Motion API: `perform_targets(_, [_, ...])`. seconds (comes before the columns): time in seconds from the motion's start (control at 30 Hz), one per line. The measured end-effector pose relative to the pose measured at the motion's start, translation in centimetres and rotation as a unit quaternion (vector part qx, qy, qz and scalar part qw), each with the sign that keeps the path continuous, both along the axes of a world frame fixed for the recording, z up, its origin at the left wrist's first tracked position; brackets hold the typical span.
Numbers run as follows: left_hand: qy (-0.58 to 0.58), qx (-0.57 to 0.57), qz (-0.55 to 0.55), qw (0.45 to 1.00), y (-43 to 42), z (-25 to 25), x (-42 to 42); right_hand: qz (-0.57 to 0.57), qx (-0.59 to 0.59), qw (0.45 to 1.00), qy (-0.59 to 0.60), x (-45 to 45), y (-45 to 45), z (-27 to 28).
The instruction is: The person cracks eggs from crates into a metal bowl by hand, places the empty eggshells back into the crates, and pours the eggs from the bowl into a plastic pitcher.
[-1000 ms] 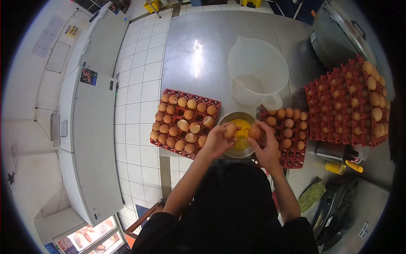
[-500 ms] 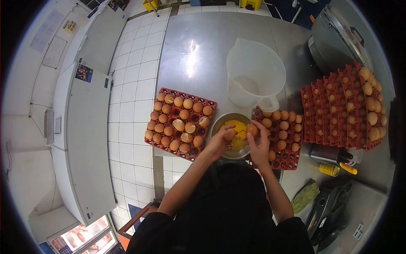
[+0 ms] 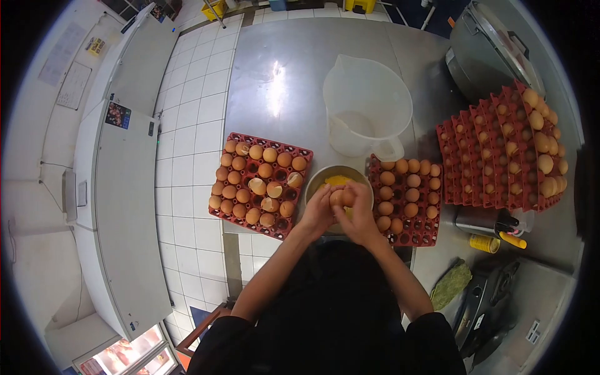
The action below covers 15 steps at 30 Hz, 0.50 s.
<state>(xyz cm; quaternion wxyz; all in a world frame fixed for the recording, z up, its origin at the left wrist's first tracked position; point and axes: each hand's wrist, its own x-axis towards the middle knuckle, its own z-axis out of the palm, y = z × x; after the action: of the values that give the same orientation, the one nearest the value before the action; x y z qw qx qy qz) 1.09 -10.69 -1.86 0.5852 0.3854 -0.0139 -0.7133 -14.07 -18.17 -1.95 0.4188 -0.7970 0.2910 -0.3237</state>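
Observation:
Over the metal bowl (image 3: 310,187), which has yellow egg in it, my two hands are close together. My left hand (image 3: 320,211) is curled at the bowl's left side, round an egg that its fingers mostly hide. My right hand (image 3: 358,215) grips a brown egg (image 3: 342,198), and the eggs seem to touch. Left of the bowl lies a red tray (image 3: 304,153) with brown eggs and several broken shells (image 3: 257,185). Right of it is another red tray (image 3: 425,239), partly filled with eggs.
A clear plastic jug (image 3: 369,94) stands behind the bowl on the steel table (image 3: 275,50). Stacked egg trays (image 3: 494,150) and a large pot (image 3: 481,62) are at the right. Nearer are a yellow can (image 3: 484,243), a green cloth (image 3: 451,284) and a black stove (image 3: 478,306).
My hands have come together over the bowl, the right one moving left with its egg to the left one. The view has shifted slightly.

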Motion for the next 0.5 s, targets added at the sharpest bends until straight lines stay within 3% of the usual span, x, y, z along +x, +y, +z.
perform_targets(0.1, [0.009, 0.021, 0.008, 1.0, 0.0, 0.2, -0.2, 0.062, -0.079, 0.993, 0.067, 0.5, -0.1, 0.7])
perform_targets(0.27, [0.015, 0.027, 0.008, 0.999, 0.9, -1.9, 1.4, -0.05, 0.125, 0.991, -0.004, -0.6, -0.1, 0.6])
perform_targets(0.4, [-0.041, 0.027, 0.021, 0.999, 0.8, -2.6, 0.8, -0.062, 0.12, 0.991, 0.0, -0.9, -0.8, -0.2])
perform_targets(0.47, [-0.089, 0.029, 0.021, 0.995, 0.8, -2.8, 0.5, -0.016, 0.278, 0.96, 0.012, -1.0, -1.2, -1.3])
perform_targets(0.5, [-0.093, 0.009, 0.023, 0.995, 0.8, -2.7, 0.4, -0.018, 0.277, 0.961, 0.011, -1.0, -1.3, -1.3])
